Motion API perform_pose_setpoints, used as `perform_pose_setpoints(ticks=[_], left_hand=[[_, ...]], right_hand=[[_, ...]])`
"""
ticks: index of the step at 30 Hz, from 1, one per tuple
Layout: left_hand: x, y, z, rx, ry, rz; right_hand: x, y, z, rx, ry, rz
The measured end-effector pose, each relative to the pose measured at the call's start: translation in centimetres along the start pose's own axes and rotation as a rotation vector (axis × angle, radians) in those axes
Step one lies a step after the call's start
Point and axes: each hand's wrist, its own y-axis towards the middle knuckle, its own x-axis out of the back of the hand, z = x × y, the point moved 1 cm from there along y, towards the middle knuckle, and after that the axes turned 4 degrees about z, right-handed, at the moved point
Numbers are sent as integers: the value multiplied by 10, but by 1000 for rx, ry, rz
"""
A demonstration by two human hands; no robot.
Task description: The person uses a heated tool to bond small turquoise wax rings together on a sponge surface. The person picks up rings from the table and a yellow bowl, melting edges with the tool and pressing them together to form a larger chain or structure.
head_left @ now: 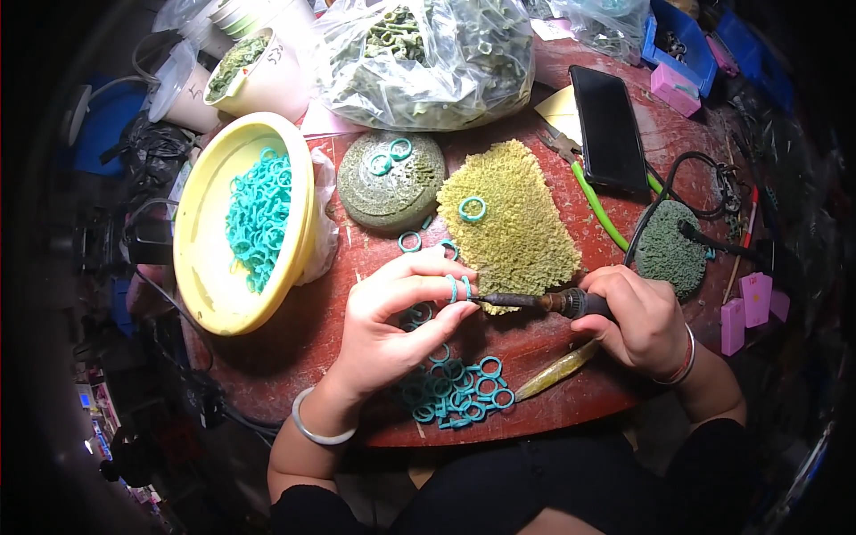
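My left hand [392, 312] pinches a pair of small teal rings [459, 288] upright between its fingertips. In my right hand [642, 321] is a soldering iron [557, 302] with a dark grip, held level and pointing left. Its thin tip meets the rings or lies very close to them; contact is too small to tell. A yellow-green textured pad [513, 223] lies just beyond, with a single teal ring [472, 209] on it. Below my left hand a loose pile of teal rings [464, 392] spreads near the table's front edge, partly hidden by the hand.
A yellow basin [192, 241] of teal pieces stands at left. Beyond are a round grey-green block [392, 187] and a clear bag [428, 71]. At right lie a black phone [609, 129], green-handled pliers [597, 205] and a green sponge-like lump [669, 250]. A tapered yellowish tool [557, 370] rests in front.
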Motion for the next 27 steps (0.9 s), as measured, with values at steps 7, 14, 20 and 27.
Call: perform_pose_setpoints(ticks=[7, 14, 20, 27], left_hand=[[1, 0, 1, 6, 4, 8], [-1, -1, 3, 13, -49, -12], [0, -1, 2, 12, -52, -5], [0, -1, 2, -10, -41, 0]], right_hand=[[1, 0, 0, -15, 40, -7], [5, 2, -1, -161, -144, 12], [3, 0, -1, -3, 10, -41], [1, 0, -1, -12, 20, 11]])
